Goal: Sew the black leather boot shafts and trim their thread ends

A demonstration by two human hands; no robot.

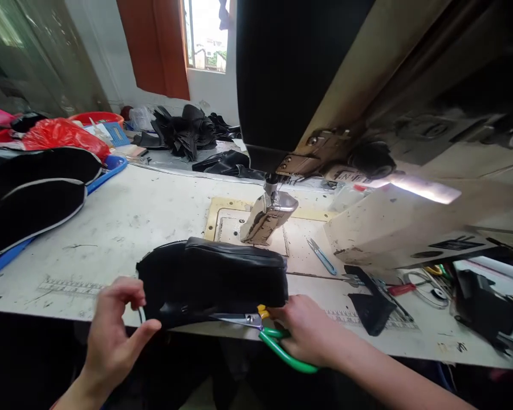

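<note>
A black leather piece [214,279], folded and bulky, lies at the near edge of the white sewing table [123,222], just in front of the sewing machine's presser foot [267,216]. My right hand [308,336] grips green-handled scissors [277,341], whose blades reach left along the piece's lower edge. My left hand [113,327] hovers at the piece's left end, thumb and fingers pinching towards a thin thread or edge there; whether it holds anything is unclear.
The sewing machine head [325,85] looms above. Blue thread snips [321,256] and small tools [393,290] lie to the right. Black padded pieces [29,193] fill a blue tray at left. Black scraps [188,134] and a red bag [60,134] sit farther back.
</note>
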